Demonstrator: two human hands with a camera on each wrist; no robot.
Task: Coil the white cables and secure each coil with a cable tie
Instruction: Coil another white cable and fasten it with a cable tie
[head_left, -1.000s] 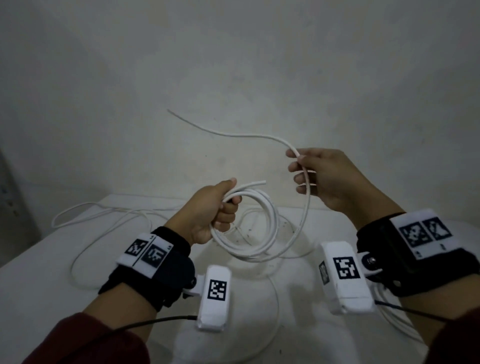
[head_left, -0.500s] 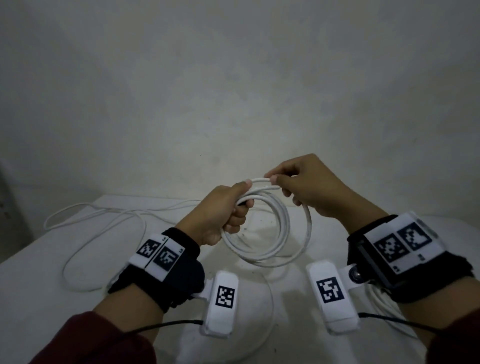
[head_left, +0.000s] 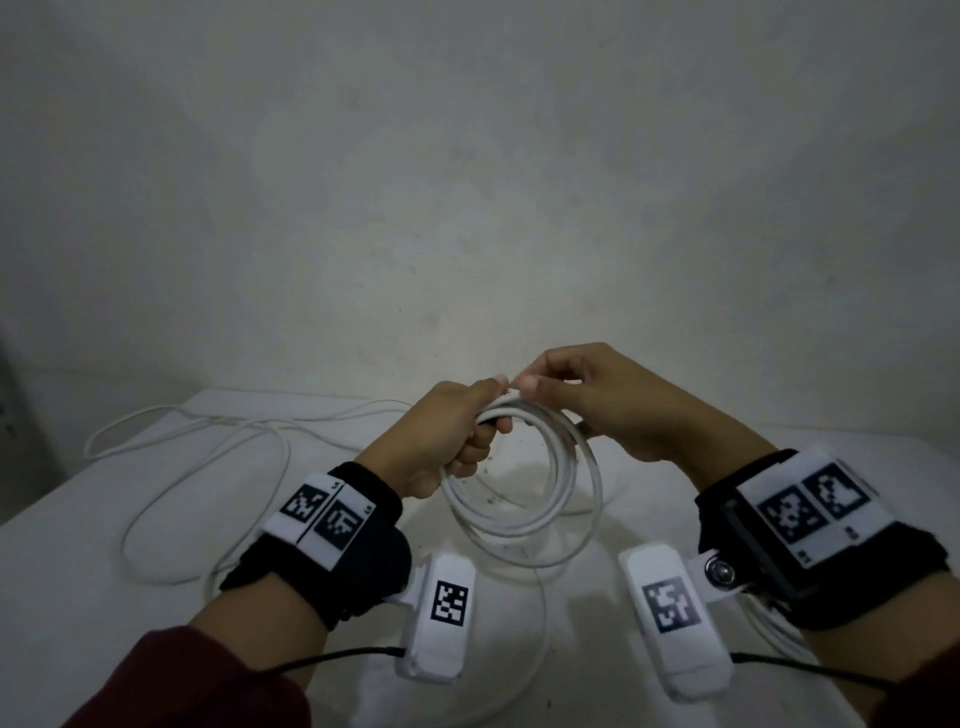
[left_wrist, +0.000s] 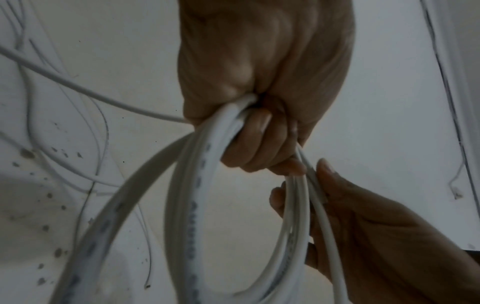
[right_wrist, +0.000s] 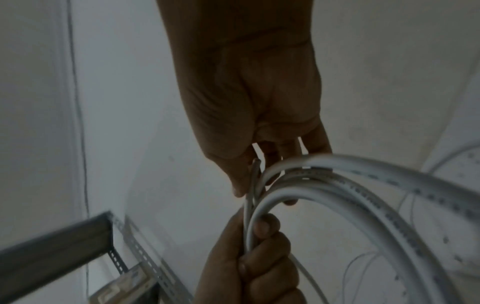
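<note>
Above the middle of the tabletop (head_left: 104, 597), in the head view, the left hand (head_left: 441, 436) holds the coil (head_left: 524, 499) of white cable in a closed fist at its top. The right hand (head_left: 602, 405) touches the same top part, thumb and fingers closed on the cable end. A second white cable (head_left: 208, 467) lies loose near the left edge of the tabletop.

From the left wrist view, the left hand (left_wrist: 262, 82) wraps several turns, and the right hand (left_wrist: 363, 230) pinches the thin last strand against the coil (left_wrist: 192, 205).

From the right wrist view, the cut end (right_wrist: 255, 164) stands between the right fingers (right_wrist: 239, 181), just above the left hand (right_wrist: 249, 267).

I judge the coiling of this cable is almost finished. The next move needs one hand free to take a cable tie; no tie is visible.
</note>
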